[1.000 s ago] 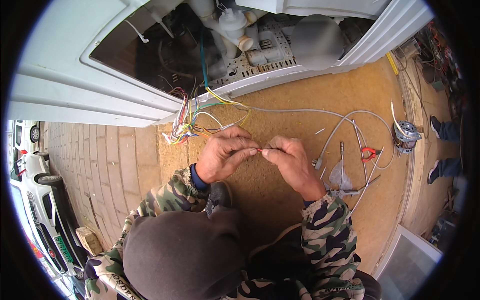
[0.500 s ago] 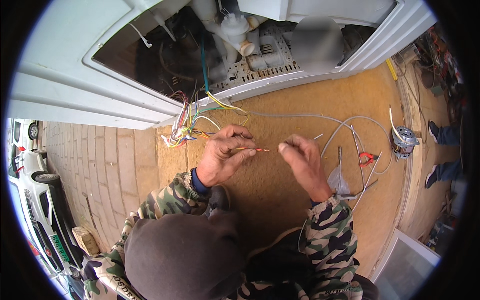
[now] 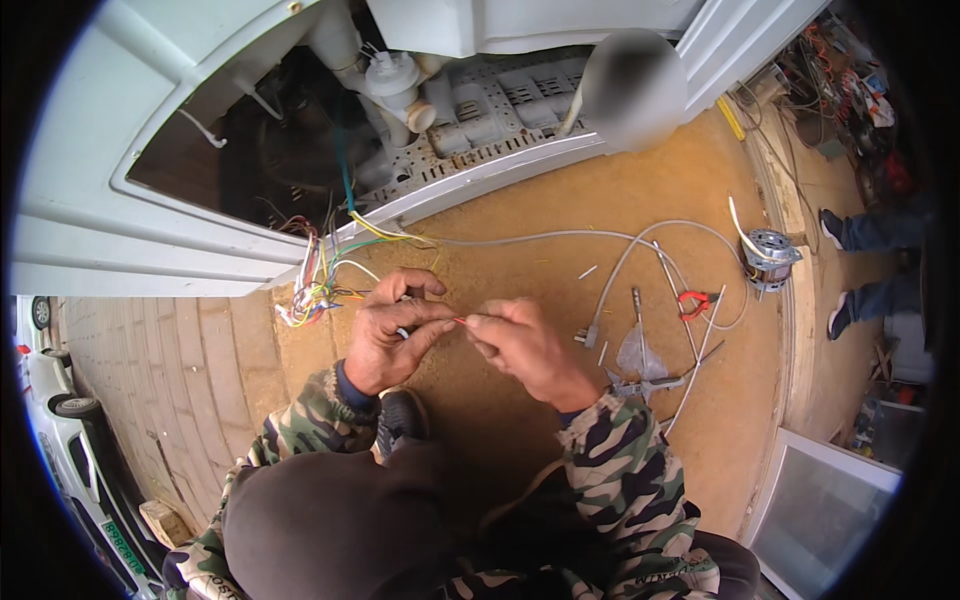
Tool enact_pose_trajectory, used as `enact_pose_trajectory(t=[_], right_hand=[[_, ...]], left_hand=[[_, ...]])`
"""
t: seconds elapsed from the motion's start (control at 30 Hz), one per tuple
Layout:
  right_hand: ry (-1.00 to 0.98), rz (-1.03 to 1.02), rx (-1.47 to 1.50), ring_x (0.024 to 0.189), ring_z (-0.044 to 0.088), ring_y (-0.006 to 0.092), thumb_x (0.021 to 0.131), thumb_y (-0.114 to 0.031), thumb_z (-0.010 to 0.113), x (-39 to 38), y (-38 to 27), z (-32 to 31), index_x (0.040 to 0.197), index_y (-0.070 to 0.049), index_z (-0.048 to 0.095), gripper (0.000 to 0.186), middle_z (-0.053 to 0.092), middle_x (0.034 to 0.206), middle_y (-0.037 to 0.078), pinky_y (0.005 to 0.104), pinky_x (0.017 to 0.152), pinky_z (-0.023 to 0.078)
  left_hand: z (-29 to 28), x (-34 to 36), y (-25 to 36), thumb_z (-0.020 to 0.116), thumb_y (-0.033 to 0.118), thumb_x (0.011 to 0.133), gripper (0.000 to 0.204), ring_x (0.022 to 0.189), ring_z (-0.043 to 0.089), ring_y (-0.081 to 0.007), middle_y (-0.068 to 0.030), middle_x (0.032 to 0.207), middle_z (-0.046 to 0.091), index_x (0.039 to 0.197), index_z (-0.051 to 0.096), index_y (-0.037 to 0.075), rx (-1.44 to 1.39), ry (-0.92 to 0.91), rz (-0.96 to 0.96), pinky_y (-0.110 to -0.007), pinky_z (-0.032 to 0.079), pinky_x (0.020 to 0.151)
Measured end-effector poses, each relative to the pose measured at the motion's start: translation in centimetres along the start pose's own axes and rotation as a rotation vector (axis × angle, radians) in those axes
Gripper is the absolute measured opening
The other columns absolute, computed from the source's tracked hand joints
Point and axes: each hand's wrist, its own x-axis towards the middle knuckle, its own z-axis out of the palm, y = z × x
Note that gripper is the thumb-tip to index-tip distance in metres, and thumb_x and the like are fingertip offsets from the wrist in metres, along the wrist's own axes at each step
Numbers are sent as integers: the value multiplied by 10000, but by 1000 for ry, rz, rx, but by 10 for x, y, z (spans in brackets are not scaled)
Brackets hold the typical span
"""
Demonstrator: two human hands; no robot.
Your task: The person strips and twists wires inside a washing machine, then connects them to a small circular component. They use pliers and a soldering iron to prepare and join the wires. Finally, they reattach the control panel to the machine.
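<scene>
Over the tan floor, near the bundle of coloured wires, the right hand, clear of the red wire half a second ago, is back on it! Its grip pinches the end poking from the left hand, and the left grip is clamped there too, so both hands now seem to be working the same wire.
</scene>
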Motion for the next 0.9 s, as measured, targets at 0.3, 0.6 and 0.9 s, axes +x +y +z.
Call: enact_pose_trajectory(t=[0.3, 0.6, 0.9], right_hand=[[158, -413, -678, 611, 558, 189, 897, -180, 655, -10, -17, -2, 875, -25, 619, 161, 575, 726, 65, 289, 561, 468], [226, -861, -1088, 742, 594, 212, 864, -77, 652, -8, -11, -1, 926, -22, 618, 90, 570, 808, 78, 344, 608, 506], [108, -201, -431, 632, 589, 237, 897, -200, 645, -11, -16, -5, 856, -11, 590, 200, 549, 670, 112, 347, 583, 479]], left_hand=[[-4, 4, -1, 779, 30, 791, 133, 953, 591, -198, -75, 1035, 626, 921, 759, 54, -31, -1, -36, -318, 480, 825], [-2, 6, 0, 764, 17, 795, 142, 987, 592, -220, -100, 1039, 626, 936, 752, 30, 6, -31, -22, -332, 462, 862], [-4, 2, 0, 770, 11, 785, 144, 942, 625, -224, -108, 995, 655, 926, 746, 22, -18, 6, -8, -334, 496, 823]])
